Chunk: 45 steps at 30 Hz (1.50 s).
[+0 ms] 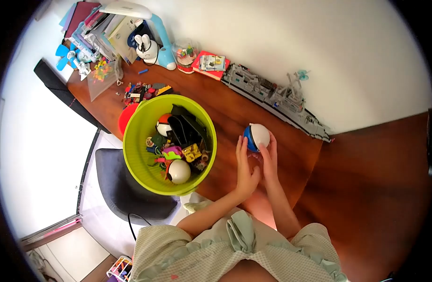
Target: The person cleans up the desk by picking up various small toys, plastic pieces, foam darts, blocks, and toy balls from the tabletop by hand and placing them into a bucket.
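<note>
Between my two hands is a blue and white toy ball [259,135], above the brown desk [225,113]. My left hand [246,171] has its fingers against the blue side. Over on the white side, my right hand [269,160] curls its fingers round the ball's near edge. Left of my hands stands a lime-green bucket [132,162] with mixed toys in it. Among them are a red and white ball [164,125], another mostly white ball [179,172], a yellow toy piece [192,152] and black parts [184,129].
Loose building bricks [145,91] lie behind the bucket, near a red round container [126,117]. Along the wall runs a grey brick-built ship [272,96]. A desk lamp [165,51], a snow globe [185,52] and books [105,37] stand farther back. A dark chair [119,183] is at left.
</note>
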Motion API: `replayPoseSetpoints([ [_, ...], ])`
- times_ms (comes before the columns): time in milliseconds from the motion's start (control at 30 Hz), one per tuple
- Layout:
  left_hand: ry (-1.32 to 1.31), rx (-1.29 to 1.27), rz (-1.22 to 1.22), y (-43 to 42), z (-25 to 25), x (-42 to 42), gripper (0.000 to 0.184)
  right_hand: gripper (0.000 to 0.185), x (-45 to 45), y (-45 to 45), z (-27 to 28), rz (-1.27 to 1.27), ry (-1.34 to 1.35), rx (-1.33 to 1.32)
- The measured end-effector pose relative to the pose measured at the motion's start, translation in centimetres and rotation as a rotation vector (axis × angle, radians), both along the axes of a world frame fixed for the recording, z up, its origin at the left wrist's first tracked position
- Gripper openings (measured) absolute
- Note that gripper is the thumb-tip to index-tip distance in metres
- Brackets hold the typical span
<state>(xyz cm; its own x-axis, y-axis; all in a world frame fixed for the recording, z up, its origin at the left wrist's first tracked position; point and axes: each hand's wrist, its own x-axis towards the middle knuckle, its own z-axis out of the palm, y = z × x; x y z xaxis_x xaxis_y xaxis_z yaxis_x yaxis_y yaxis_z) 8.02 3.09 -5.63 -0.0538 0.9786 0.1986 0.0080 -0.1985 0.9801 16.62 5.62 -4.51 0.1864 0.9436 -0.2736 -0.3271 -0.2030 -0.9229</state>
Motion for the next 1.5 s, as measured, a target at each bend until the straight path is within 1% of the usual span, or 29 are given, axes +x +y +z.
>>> replayPoseSetpoints([
  [100,-0.028,0.033,-0.033,-1.6,1.8,-1.5,0.088,0.067,-0.9,-1.8,0.9,0.029,-0.071,0.193],
  [133,-0.019,0.058,-0.042,-2.0,2.3,-2.2,0.087,0.071,-1.3,-2.3,1.4,0.03,-0.054,0.236],
  [233,0.004,0.085,-0.053,-3.6,4.1,-4.2,0.083,0.072,-2.6,-4.0,3.2,0.052,-0.081,0.317],
  [333,0.033,0.135,-0.043,-4.7,5.8,-6.4,0.079,0.072,-3.4,-4.8,4.1,0.154,-0.128,0.391],
  [367,0.127,0.15,-0.013,-5.3,6.6,-7.3,0.079,0.073,-3.7,-5.1,4.4,0.182,-0.119,0.377],
  [433,0.15,0.159,-0.014,-6.1,7.9,-9.1,0.078,0.073,-4.5,-5.4,5.0,0.238,-0.098,0.35],
  [467,0.13,0.115,-0.009,-6.6,8.4,-9.8,0.076,0.073,-5.1,-5.4,5.3,0.26,-0.094,0.374],
  [567,0.228,0.145,-0.013,-7.3,9.6,-12.3,0.075,0.073,-6.8,-5.6,6.1,0.29,-0.148,0.397],
  [600,0.24,0.135,-0.023,-7.5,10.0,-13.2,0.072,0.073,-7.4,-5.5,6.2,0.309,-0.142,0.407],
  [667,0.202,0.11,-0.017,-7.7,10.1,-14.6,0.069,0.072,-8.4,-5.7,6.1,0.343,-0.136,0.419],
  [767,0.156,0.033,0.004,-7.7,9.5,-17.1,0.062,0.072,-9.5,-5.7,7.5,0.454,-0.296,0.366],
  [933,0.102,-0.026,0.036,-7.1,9.3,-20.6,0.053,0.072,-12.0,-5.3,8.9,0.512,-0.593,0.316],
  [1000,0.185,-0.057,0.07,-6.9,9.7,-21.7,0.05,0.071,-12.9,-5.0,9.5,0.543,-0.702,0.284],
  [1033,0.226,-0.072,0.085,-6.8,9.9,-22.2,0.048,0.07,-13.3,-4.9,9.3,0.54,-0.763,0.32],
  [1100,0.338,-0.013,0.117,-6.5,9.5,-23.4,0.044,0.07,-14.0,-4.6,8.6,0.532,-0.886,0.39],
  [1133,0.416,0.014,0.118,-6.3,9.4,-24.1,0.043,0.068,-14.4,-4.6,9.0,0.562,-0.885,0.313],
  [1167,0.495,0.041,0.12,-6.2,9.2,-24.6,0.043,0.068,-14.6,-4.5,8.9,0.552,-0.914,0.334],
  [1233,0.552,0.065,0.112,-5.7,8.9,-25.2,0.043,0.068,-15.1,-4.4,8.3,0.534,-0.969,0.375],
  [1333,0.658,0.089,0.09,-5.2,8.7,-25.7,0.043,0.062,-15.5,-4.4,8.2,0.52,-1.063,0.363],
  [1433,0.71,0.101,0.075,-4.7,8.7,-26.0,0.045,0.053,-15.8,-4.6,8.0,0.448,-1.052,0.413],
  [1500,0.71,0.126,0.088,-4.3,8.8,-26.3,0.044,0.049,-15.9,-4.8,8.5,0.427,-0.955,0.341],
])
